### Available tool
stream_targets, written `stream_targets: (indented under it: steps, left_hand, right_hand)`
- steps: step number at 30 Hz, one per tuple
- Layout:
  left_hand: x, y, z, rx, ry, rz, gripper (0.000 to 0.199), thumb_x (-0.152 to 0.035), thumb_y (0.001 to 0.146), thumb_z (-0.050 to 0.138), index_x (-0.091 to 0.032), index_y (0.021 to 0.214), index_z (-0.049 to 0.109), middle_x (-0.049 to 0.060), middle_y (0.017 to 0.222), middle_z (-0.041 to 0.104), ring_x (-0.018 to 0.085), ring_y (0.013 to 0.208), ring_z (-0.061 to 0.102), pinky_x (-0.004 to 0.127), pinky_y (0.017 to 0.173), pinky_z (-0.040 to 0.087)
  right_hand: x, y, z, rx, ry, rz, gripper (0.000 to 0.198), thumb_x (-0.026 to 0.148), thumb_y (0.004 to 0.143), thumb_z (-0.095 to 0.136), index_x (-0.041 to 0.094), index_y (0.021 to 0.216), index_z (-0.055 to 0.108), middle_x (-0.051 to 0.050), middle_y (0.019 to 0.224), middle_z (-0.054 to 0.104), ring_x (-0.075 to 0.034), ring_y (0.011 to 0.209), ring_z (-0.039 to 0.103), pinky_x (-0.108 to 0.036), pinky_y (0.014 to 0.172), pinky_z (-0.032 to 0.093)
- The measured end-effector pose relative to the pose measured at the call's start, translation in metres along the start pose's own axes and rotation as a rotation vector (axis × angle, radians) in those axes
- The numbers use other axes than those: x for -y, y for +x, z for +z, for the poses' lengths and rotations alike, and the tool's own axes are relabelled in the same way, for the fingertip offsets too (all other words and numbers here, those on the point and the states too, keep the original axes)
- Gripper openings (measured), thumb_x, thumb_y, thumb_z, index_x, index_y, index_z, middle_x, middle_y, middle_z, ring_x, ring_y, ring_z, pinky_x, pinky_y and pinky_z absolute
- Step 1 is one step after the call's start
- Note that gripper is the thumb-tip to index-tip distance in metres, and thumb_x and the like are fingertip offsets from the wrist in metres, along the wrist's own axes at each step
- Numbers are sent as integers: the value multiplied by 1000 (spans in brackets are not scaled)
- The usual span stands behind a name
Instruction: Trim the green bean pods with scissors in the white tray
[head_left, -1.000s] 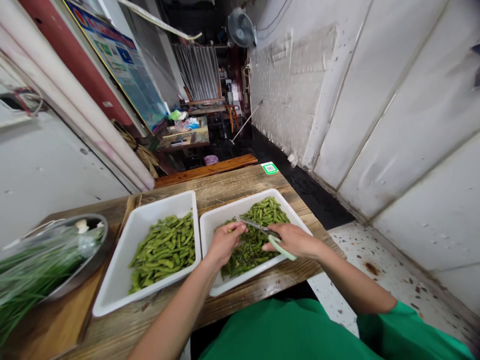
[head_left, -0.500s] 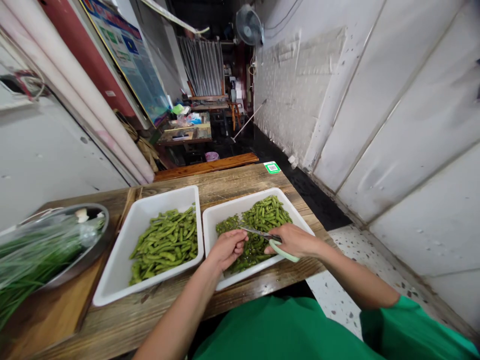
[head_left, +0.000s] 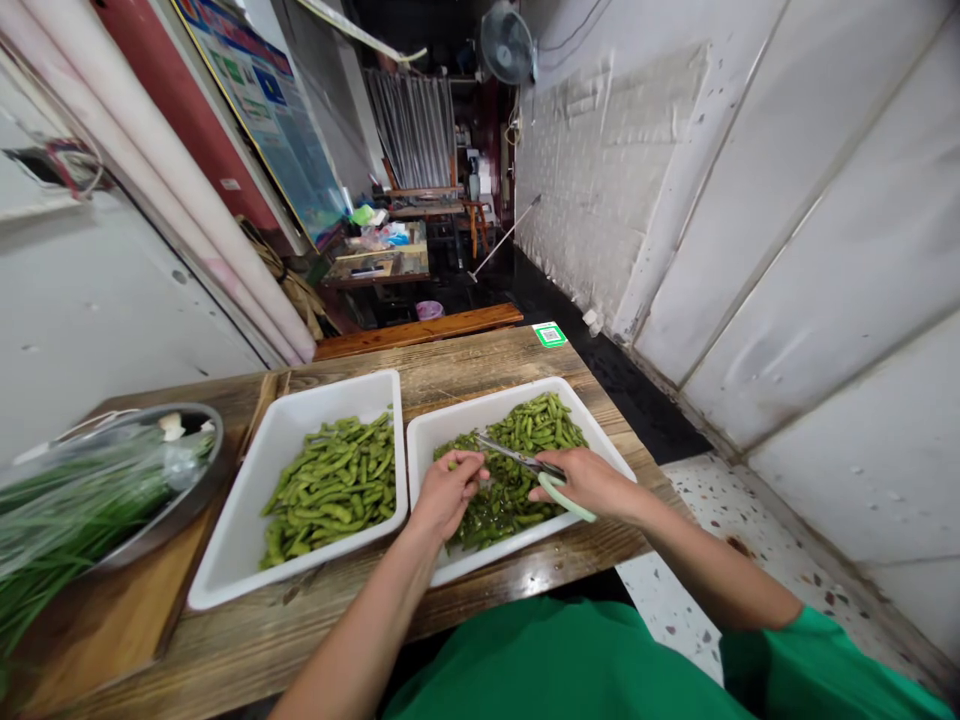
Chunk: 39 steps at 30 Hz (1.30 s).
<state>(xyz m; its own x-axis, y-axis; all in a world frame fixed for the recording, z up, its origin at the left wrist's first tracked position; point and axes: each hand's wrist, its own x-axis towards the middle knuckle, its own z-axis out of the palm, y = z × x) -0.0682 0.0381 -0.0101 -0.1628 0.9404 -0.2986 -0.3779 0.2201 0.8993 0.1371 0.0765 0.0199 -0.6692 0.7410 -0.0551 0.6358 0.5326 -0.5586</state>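
My right hand is closed round the pale green handles of a pair of scissors. The blades point left over the right white tray. My left hand is pinched near the scissor tips, above that tray's left part. A bit of green pod shows at its fingers; the rest of it is hidden. Below the hands lie green soybean pods and small trimmed bits. More pods fill the left white tray, which stands beside the right one.
A metal bowl with bagged green leafy stalks rests on a wooden board at the left. A green QR card lies at the table's far right corner. Behind the table is a wooden bench.
My left hand has drawn slightly left, away from the scissor tips, and a green pod end now shows at its fingers. The scissor blades have tilted up a little and look slightly parted.
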Motion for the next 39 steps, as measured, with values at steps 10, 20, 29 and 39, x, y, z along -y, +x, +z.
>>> stream_targets:
  steps: [10, 20, 29, 39]
  left_hand:
    - [2, -4, 4, -53, 166, 117, 34, -33, 57, 67, -11, 80, 56, 1, 62, 58, 5, 46, 45, 15, 38, 25]
    - [3, -11, 9, 94, 255, 84, 24, -34, 63, 62, -10, 66, 58, 2, 54, 55, 5, 45, 44, 16, 38, 23]
    - [0, -16, 13, 215, 287, -20, 25, -35, 64, 60, -10, 62, 56, 1, 50, 52, 4, 40, 41, 16, 35, 20]
    - [-70, -34, -60, -697, 1266, 613, 36, -29, 75, 43, -13, 107, 53, 13, 96, 58, 25, 91, 52, 40, 81, 37]
  right_hand:
    - [2, -1, -1, -9, -14, -16, 47, 54, 68, 51, 19, 98, 57, -5, 79, 63, -17, 70, 56, -22, 60, 34]
    - [12, -7, -9, 56, -27, -31, 48, 56, 69, 48, 17, 95, 57, -4, 75, 61, -15, 64, 53, -21, 56, 33]
    - [6, -11, -10, 97, -6, -27, 41, 54, 70, 47, 18, 81, 62, -2, 62, 58, -13, 57, 51, -20, 51, 31]
    - [-14, -8, -2, -95, 1, 76, 44, 50, 68, 52, 19, 98, 58, -4, 75, 63, -16, 65, 55, -22, 56, 36]
